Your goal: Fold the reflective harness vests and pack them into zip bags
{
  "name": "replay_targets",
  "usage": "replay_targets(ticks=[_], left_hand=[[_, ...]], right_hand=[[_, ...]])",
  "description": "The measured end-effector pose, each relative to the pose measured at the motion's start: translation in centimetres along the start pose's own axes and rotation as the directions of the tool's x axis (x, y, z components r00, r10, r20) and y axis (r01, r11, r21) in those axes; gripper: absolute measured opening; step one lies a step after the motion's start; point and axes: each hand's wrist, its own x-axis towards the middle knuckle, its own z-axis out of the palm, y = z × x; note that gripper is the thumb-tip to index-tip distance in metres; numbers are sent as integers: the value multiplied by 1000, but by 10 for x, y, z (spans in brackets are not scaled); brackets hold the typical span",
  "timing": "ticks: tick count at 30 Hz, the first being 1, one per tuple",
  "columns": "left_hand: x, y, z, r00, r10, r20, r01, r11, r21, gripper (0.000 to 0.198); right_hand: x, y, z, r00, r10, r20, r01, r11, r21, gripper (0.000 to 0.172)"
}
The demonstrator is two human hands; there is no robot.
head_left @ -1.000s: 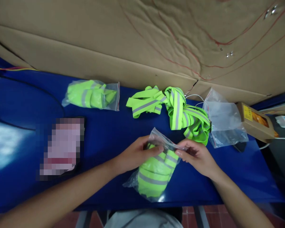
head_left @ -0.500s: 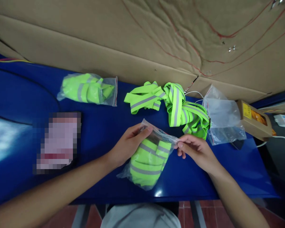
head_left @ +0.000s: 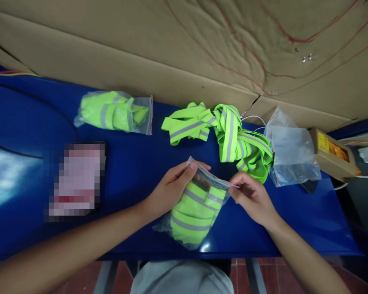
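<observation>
Between my hands is a clear zip bag with a folded neon-yellow reflective strap with grey stripes inside. My left hand grips the bag's upper left corner, thumb on the near side. At the other end of the zip edge, the thumb and fingers of my right hand pinch the upper right corner. Just beyond the hands lies a loose pile of similar reflective straps. A second filled zip bag rests at the back left, its red-lined edge facing right.
Flat clear bags lie right of the pile, beside a small cardboard box. A phone with a blurred-out screen is on the blue table at left. Behind stands a brown paper-covered panel with red wires.
My right fingers have shifted slightly at the bag's corner, and more of my left fingers shows behind the bag's top. The whole view has moved a little.
</observation>
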Motion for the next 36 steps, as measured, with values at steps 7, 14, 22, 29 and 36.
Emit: replay_targets(ticks=[7,14,22,29,36], left_hand=[[-2,-2,2,999,-14,48,12,999,35,36],[-5,-6,4,994,6,110,-15,996,85,33],[-10,0,7,988,-32,149,14,992,122,41],[-13,-4,10,979,-59,196,46,996,70,32],[-15,-5,7,959,-5,283,-31,992,123,33]], right_hand=[[-2,-3,2,998,16,66,-16,1000,-6,15],[-4,-6,1,994,-23,109,27,999,-31,9],[-4,-12,4,993,-26,117,30,999,-32,5],[-5,-15,7,992,-43,117,47,998,-39,11],[-6,-17,8,987,-40,157,47,998,-36,10]])
